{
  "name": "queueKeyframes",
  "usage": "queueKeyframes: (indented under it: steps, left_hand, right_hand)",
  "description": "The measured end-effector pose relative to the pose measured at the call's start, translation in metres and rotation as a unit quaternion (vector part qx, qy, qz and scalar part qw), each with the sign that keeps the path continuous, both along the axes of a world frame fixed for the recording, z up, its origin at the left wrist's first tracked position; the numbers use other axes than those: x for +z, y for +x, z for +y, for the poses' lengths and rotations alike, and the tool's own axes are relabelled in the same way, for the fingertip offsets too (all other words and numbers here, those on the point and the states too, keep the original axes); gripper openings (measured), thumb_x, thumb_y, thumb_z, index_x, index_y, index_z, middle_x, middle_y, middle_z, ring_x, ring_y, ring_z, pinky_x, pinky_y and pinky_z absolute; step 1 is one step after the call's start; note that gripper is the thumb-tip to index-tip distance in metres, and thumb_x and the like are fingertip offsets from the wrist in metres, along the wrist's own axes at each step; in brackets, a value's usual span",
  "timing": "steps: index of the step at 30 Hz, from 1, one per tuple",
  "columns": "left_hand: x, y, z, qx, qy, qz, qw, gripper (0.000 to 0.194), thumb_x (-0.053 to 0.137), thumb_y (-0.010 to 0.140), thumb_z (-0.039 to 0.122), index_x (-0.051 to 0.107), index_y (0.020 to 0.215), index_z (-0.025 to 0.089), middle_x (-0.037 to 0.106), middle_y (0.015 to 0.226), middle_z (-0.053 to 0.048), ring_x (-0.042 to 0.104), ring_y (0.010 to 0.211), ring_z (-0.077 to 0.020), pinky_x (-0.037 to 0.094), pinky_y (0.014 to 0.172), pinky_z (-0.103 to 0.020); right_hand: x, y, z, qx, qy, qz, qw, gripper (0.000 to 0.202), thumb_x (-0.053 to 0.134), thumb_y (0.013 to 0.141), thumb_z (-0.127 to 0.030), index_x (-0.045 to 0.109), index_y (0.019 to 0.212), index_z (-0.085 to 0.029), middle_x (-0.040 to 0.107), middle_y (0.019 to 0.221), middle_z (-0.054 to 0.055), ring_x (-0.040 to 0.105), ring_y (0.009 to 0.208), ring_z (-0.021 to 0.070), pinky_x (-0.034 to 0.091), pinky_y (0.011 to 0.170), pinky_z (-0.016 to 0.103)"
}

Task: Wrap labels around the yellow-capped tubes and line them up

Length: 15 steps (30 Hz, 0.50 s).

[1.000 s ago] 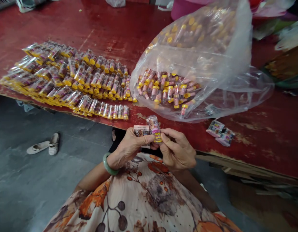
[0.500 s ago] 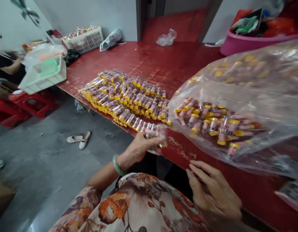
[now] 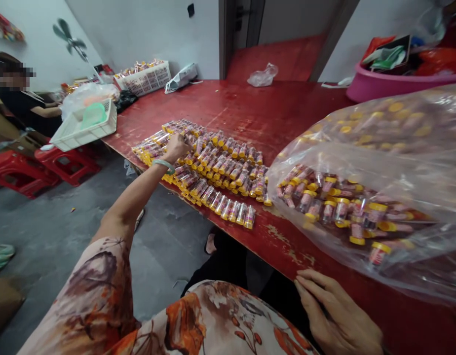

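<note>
Rows of small clear bottles with yellow caps [image 3: 222, 165] lie stacked on the red table. My left hand [image 3: 178, 147], a pale green bangle at its wrist, reaches over the left part of the stack. Its fingers are curled down among the bottles, and what they pinch is hidden. At the table's front edge rests my right hand [image 3: 335, 308], fingers stretched out and close together, holding nothing. Beyond it, a large clear plastic bag [image 3: 416, 172] lies open toward the stack, with many more loose yellow-capped bottles [image 3: 341, 211] inside.
A white crate [image 3: 148, 79] full of items stands at the back left, near a shallow white basket [image 3: 83, 130]. A pink tub [image 3: 391, 85] sits at the back right. Red stools [image 3: 67, 162] and a seated person [image 3: 31, 106] are at the left.
My left hand has gone from the near end of the rows, where it held clear bottles, to the stack's left part. Bottles now lie at that near end. My right hand stays near the edge.
</note>
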<state>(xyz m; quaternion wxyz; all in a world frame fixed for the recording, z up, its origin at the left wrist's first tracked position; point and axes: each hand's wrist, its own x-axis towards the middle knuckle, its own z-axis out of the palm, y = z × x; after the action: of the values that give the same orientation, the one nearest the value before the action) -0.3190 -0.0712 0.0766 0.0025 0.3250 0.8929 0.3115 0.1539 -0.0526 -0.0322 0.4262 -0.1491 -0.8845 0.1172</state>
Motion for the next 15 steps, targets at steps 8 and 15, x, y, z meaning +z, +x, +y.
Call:
queueKeyframes:
  steps: [8,15]
  left_hand:
    - [-0.012,-0.014,0.011,-0.040,-0.148,0.085,0.985,0.017,0.071,0.058,0.021,0.055,0.055,0.017,0.051,0.058,-0.005,0.049,0.069,-0.0208,0.035,0.065,-0.030]
    - [-0.002,-0.018,-0.022,-0.011,-0.151,0.143,0.978,0.026,0.056,0.077,0.033,0.060,0.061,0.013,0.048,0.057,-0.004,0.040,0.062,-0.0160,0.029,0.059,-0.030]
  right_hand:
    - [0.029,-0.034,0.015,0.050,-0.016,0.016,0.999,0.013,0.062,0.085,-0.008,0.066,0.094,-0.017,0.071,0.089,0.003,0.069,0.076,0.0122,0.054,0.073,0.022]
    - [0.097,-0.251,0.075,0.162,-0.042,0.007,0.986,0.015,0.052,0.088,-0.015,0.067,0.088,-0.016,0.067,0.097,0.009,0.065,0.092,0.0194,0.052,0.081,0.032]
